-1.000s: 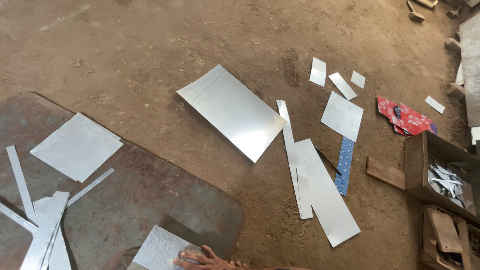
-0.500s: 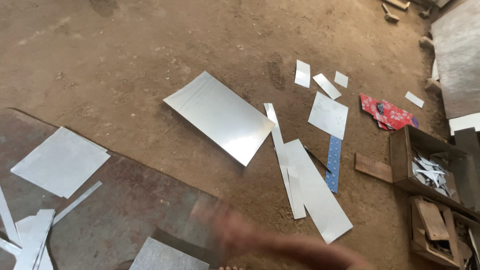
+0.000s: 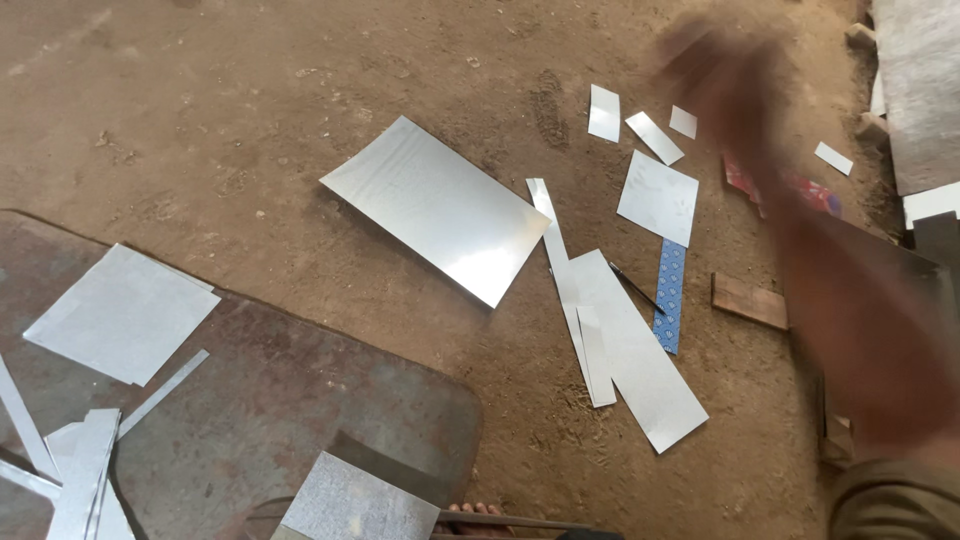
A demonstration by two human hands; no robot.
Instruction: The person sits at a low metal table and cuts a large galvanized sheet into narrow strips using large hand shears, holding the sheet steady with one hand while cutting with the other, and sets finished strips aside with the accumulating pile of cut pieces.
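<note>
Reaching toward the upper right, the blurred right hand [image 3: 725, 85] passes over small metal offcuts [image 3: 655, 137]; its grip cannot be told. Slow down; cut edges look sharp.

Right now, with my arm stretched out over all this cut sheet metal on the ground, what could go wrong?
1. The right hand is a motion blur above the small metal offcuts; at that pace it could meet a cut edge.
2. Bare toes show at the bottom edge, close to a grey sheet and a thin rod; a sliding piece might nick them.
3. Long strips lie loose on the dirt floor, a likely slip or trip.
</note>
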